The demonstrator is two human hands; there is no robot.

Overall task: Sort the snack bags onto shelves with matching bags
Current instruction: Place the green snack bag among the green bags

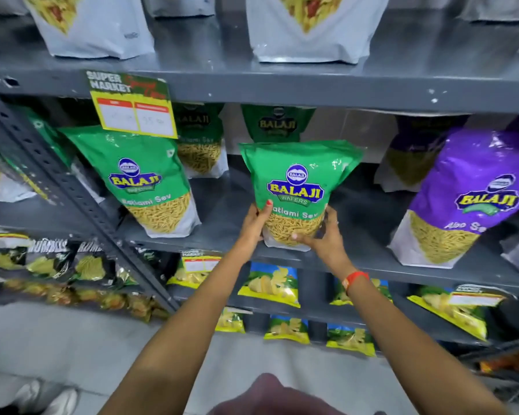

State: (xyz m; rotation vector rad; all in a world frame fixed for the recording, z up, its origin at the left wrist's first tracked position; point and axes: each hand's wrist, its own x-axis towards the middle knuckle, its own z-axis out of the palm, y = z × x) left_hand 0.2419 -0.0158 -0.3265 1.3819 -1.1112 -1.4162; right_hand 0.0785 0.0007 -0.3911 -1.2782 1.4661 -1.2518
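A green Balaji Ratlami Sev bag [297,181] stands upright near the front edge of the grey middle shelf [372,253]. My left hand [253,227] grips its lower left side, thumb across the front. My right hand [322,238] holds its lower right corner and base. A matching green Ratlami Sev bag [138,178] leans on the same shelf to the left, and two more green bags [277,122] stand behind. A purple Aloo Sev bag [468,199] stands at the right.
A yellow price tag [134,107] hangs from the upper shelf edge. White bags [309,28] fill the top shelf. Yellow and blue chip bags [270,284] lie on the lower shelves, dark chip bags [51,259] at lower left. A slanted grey upright [57,172] crosses the left side.
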